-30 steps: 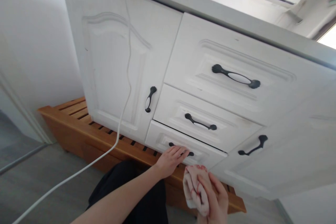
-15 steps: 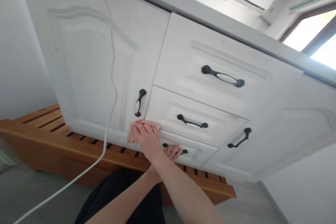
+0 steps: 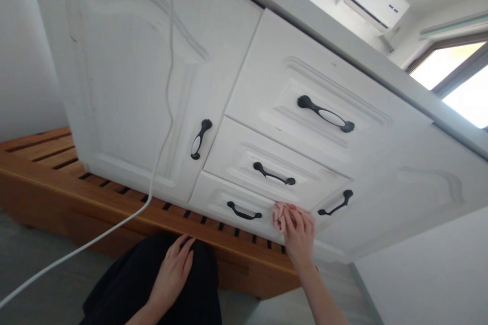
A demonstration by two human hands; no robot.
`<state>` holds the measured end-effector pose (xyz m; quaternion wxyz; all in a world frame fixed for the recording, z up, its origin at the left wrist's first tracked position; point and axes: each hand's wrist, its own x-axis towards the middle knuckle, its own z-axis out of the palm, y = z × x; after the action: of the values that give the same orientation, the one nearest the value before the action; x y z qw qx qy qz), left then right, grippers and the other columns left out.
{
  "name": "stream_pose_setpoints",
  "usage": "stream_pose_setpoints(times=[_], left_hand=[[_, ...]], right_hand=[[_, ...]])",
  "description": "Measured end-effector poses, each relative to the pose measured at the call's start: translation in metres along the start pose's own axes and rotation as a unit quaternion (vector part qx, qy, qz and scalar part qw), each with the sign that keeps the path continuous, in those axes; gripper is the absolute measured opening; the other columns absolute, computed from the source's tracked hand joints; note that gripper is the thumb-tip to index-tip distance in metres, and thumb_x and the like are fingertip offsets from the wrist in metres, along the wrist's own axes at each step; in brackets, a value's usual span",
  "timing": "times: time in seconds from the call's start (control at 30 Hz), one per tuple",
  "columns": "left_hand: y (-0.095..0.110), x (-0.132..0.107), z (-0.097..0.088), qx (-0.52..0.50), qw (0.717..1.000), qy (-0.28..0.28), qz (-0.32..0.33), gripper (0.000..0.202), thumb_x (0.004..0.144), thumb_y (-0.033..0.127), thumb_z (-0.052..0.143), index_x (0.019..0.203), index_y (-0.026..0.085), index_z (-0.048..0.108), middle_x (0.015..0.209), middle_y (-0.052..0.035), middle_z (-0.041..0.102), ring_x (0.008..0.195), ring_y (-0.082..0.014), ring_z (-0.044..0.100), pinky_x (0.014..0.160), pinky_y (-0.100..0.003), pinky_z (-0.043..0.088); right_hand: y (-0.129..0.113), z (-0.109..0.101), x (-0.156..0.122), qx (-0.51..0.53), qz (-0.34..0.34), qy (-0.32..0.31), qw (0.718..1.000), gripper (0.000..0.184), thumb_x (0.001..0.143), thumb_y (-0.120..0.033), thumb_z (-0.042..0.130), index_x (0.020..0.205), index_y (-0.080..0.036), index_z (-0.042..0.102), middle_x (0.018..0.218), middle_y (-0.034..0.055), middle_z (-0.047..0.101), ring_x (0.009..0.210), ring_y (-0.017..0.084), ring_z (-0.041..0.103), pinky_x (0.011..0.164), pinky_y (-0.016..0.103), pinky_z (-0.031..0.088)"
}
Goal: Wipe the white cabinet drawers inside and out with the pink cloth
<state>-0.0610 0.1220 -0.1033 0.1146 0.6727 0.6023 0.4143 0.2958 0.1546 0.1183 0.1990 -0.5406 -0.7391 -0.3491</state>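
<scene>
My right hand (image 3: 299, 231) presses a pinkish cloth with red marks (image 3: 281, 213) against the right end of the bottom drawer (image 3: 213, 198) of a white cabinet, its fingers curled over the cloth. The drawer's black handle (image 3: 244, 212) is just left of the cloth. My left hand (image 3: 174, 270) lies flat with fingers spread on my black-clad knee (image 3: 152, 289), holding nothing.
Two more drawers with black handles (image 3: 273, 174) (image 3: 325, 114) sit above, with cabinet doors (image 3: 133, 76) (image 3: 400, 198) on either side. A white cable (image 3: 160, 152) hangs down the left door to the floor. A slatted wooden platform (image 3: 57, 162) runs under the cabinet.
My right hand has carried the cloth from the left end of the bottom drawer to its right end. My left hand has left the drawer handle and dropped to my knee.
</scene>
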Motion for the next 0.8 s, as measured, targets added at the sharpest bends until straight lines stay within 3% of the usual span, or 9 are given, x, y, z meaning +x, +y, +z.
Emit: stream_pose_setpoints(times=[0.1, 0.17, 0.3, 0.4, 0.57, 0.67, 0.8], left_hand=[[0.007, -0.004, 0.007, -0.039, 0.998, 0.01, -0.05, 0.037, 0.094, 0.041, 0.042, 0.119, 0.023, 0.063, 0.12, -0.0086, 0.062, 0.114, -0.0267, 0.062, 0.103, -0.051, 0.052], [0.009, -0.004, 0.007, -0.057, 0.996, 0.003, -0.066, 0.037, 0.093, 0.042, 0.043, 0.117, 0.024, 0.064, 0.118, -0.0074, 0.064, 0.112, -0.0257, 0.063, 0.102, -0.05, 0.053], [0.012, -0.003, 0.004, -0.079, 0.994, -0.008, -0.076, 0.035, 0.093, 0.041, 0.044, 0.117, 0.024, 0.064, 0.117, -0.0065, 0.065, 0.112, -0.0245, 0.064, 0.103, -0.049, 0.053], [0.015, -0.003, 0.001, -0.081, 0.993, -0.006, -0.081, 0.035, 0.094, 0.041, 0.045, 0.117, 0.024, 0.064, 0.117, -0.0069, 0.066, 0.112, -0.0241, 0.064, 0.103, -0.049, 0.052], [0.019, -0.003, -0.003, -0.073, 0.994, -0.006, -0.079, 0.034, 0.095, 0.039, 0.044, 0.119, 0.025, 0.064, 0.118, -0.0059, 0.066, 0.113, -0.0219, 0.063, 0.103, -0.044, 0.053], [0.02, -0.003, -0.005, -0.074, 0.994, -0.007, -0.078, 0.035, 0.096, 0.037, 0.042, 0.12, 0.025, 0.064, 0.12, -0.0065, 0.066, 0.114, -0.0211, 0.063, 0.103, -0.044, 0.053], [0.018, -0.002, -0.007, -0.078, 0.994, -0.015, -0.076, 0.036, 0.097, 0.035, 0.039, 0.12, 0.023, 0.063, 0.121, -0.0081, 0.065, 0.115, -0.0212, 0.062, 0.104, -0.045, 0.053]], right_hand=[[0.031, 0.0, -0.031, 0.019, 0.042, 0.007, 0.999, 0.05, 0.092, -0.017, 0.047, 0.142, -0.024, 0.051, 0.135, 0.0135, 0.056, 0.126, 0.03, 0.046, 0.103, 0.049, 0.04], [0.038, 0.0, -0.045, 0.054, 0.083, -0.002, 0.995, 0.051, 0.094, -0.02, 0.043, 0.144, -0.021, 0.046, 0.137, 0.0157, 0.053, 0.125, 0.03, 0.048, 0.102, 0.049, 0.042], [0.019, 0.002, -0.046, 0.106, 0.206, 0.027, 0.973, 0.051, 0.094, -0.028, 0.043, 0.142, -0.012, 0.047, 0.13, 0.0211, 0.052, 0.116, 0.032, 0.05, 0.096, 0.052, 0.045], [-0.021, 0.013, -0.02, 0.139, 0.184, 0.069, 0.971, 0.045, 0.096, -0.03, 0.044, 0.135, -0.012, 0.056, 0.128, 0.0203, 0.053, 0.119, 0.032, 0.049, 0.099, 0.054, 0.042], [-0.111, 0.037, 0.05, 0.13, 0.074, 0.128, 0.98, 0.037, 0.096, -0.024, 0.05, 0.131, -0.027, 0.062, 0.12, 0.0147, 0.056, 0.12, 0.03, 0.047, 0.101, 0.054, 0.037], [-0.168, 0.043, 0.091, 0.163, -0.004, 0.086, 0.983, 0.042, 0.094, -0.023, 0.056, 0.135, -0.035, 0.058, 0.117, 0.0118, 0.062, 0.115, 0.03, 0.045, 0.099, 0.054, 0.033], [-0.226, 0.049, 0.13, 0.191, -0.052, 0.017, 0.98, 0.046, 0.098, -0.027, 0.052, 0.142, -0.036, 0.047, 0.128, 0.007, 0.062, 0.113, 0.028, 0.045, 0.093, 0.048, 0.034]])
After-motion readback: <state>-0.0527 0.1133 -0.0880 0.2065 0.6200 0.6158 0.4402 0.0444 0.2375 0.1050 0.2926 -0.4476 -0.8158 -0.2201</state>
